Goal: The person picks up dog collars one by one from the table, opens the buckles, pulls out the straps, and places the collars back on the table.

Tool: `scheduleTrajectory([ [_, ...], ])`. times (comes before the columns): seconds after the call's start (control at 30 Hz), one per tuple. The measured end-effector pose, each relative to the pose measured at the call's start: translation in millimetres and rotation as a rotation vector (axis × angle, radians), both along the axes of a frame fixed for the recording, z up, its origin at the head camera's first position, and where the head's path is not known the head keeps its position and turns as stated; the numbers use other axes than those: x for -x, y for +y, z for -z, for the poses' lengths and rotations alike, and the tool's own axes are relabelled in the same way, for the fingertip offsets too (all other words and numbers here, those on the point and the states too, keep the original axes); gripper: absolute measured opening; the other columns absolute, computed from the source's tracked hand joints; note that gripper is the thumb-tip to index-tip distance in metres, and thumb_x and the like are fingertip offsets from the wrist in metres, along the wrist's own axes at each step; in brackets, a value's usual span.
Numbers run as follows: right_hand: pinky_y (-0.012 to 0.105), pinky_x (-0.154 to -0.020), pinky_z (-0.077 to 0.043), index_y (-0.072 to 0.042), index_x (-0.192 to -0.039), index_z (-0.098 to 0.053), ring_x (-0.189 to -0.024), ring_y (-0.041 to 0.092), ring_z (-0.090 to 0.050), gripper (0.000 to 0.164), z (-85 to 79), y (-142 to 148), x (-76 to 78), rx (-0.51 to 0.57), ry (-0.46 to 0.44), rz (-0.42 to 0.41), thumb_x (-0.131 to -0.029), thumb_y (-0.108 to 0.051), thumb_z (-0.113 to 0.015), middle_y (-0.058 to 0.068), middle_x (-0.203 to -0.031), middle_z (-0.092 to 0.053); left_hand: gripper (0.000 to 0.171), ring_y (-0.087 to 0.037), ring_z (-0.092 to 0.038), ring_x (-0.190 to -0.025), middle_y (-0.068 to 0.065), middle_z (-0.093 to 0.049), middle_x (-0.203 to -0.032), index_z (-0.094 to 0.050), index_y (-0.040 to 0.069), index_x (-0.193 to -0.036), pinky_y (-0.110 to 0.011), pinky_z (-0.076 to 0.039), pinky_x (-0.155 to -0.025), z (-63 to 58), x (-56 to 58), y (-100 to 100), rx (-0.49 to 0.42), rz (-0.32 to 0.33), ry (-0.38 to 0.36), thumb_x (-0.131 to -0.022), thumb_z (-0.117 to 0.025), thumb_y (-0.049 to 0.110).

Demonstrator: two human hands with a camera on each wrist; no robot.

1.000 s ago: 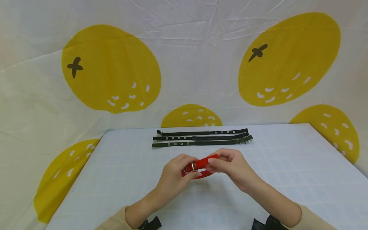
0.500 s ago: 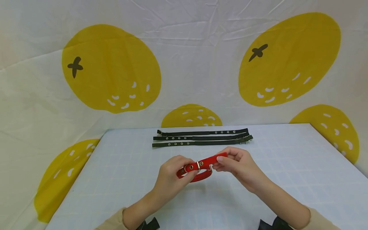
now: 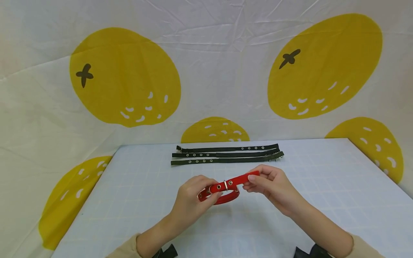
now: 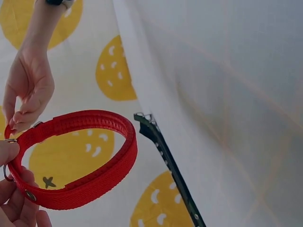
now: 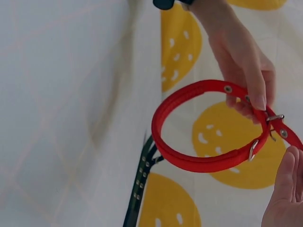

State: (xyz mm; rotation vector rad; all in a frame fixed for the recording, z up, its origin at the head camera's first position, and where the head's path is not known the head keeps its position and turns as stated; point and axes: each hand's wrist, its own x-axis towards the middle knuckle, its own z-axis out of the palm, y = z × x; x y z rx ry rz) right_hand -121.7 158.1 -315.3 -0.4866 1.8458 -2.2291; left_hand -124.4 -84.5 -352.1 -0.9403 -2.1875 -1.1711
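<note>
A red collar (image 3: 227, 197) with metal eyelets and a buckle is bent into a ring above the table. My left hand (image 3: 193, 195) pinches it beside the buckle (image 3: 226, 185), thumb in front and fingers behind. My right hand (image 3: 274, 188) pinches the strap's free end, which sticks out to the right past the buckle. The left wrist view shows the full loop of the collar (image 4: 102, 184). In the right wrist view a metal D-ring (image 5: 253, 150) hangs on the collar, and the strap runs through the buckle (image 5: 275, 117).
Three dark collars (image 3: 222, 155) with metal eyelets lie side by side near the back of the table (image 3: 129, 186). Behind the table hangs a white cloth (image 3: 222, 71) with large yellow fruit prints.
My right hand has moved right with the strap end, and more strap and eyelets show at the buckle. The left hand has shifted slightly left. The dark collars have stayed put.
</note>
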Motion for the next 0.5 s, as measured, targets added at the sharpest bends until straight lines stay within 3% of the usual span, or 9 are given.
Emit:
scheduleTrajectory([
  [0.1,0.033,-0.077,-0.054,-0.012,-0.094,-0.067,-0.08,0.018,-0.068,0.02,-0.4,1,-0.7,0.011,0.007,-0.013,-0.095,-0.002,-0.05,0.004,-0.089,-0.07,0.021,-0.006,-0.054,-0.076,0.005,-0.065,-0.087,-0.069,0.009,-0.094,-0.016,-0.05,-0.059,0.2,0.1,0,0.001,0.004,0.007,-0.075,-0.079,0.011],
  [0.2,0.033,-0.079,-0.053,-0.012,-0.096,-0.068,-0.082,0.019,-0.068,0.019,-0.6,2,-0.8,-0.015,0.024,-0.015,-0.094,-0.002,-0.052,0.004,-0.091,-0.07,0.021,-0.006,-0.053,-0.074,0.005,-0.065,-0.087,-0.068,0.009,-0.096,-0.017,-0.05,-0.058,-0.2,-0.8,0,-0.017,0.015,-0.039,-0.076,-0.078,0.011],
  [0.3,0.034,-0.078,-0.054,-0.008,-0.102,-0.066,-0.086,0.022,-0.067,0.014,2.9,3,1.8,-0.149,0.067,0.021,-0.09,-0.005,-0.06,0.006,-0.097,-0.068,0.021,-0.007,-0.053,-0.072,0.005,-0.066,-0.088,-0.068,0.009,-0.098,-0.02,-0.051,-0.058,-1.9,-2.0,-1,-0.055,0.031,-0.109,-0.079,-0.075,0.011],
  [0.5,0.033,-0.076,-0.054,0.003,-0.118,-0.058,-0.097,0.03,-0.061,0.041,18.4,2,8.6,-0.459,0.148,-0.006,-0.083,-0.014,-0.071,0.018,-0.111,-0.062,0.022,-0.007,-0.052,-0.067,0.007,-0.067,-0.088,-0.068,0.011,-0.104,-0.022,-0.05,-0.056,-3.2,-2.1,-1,-0.112,0.047,-0.184,-0.082,-0.071,0.014],
])
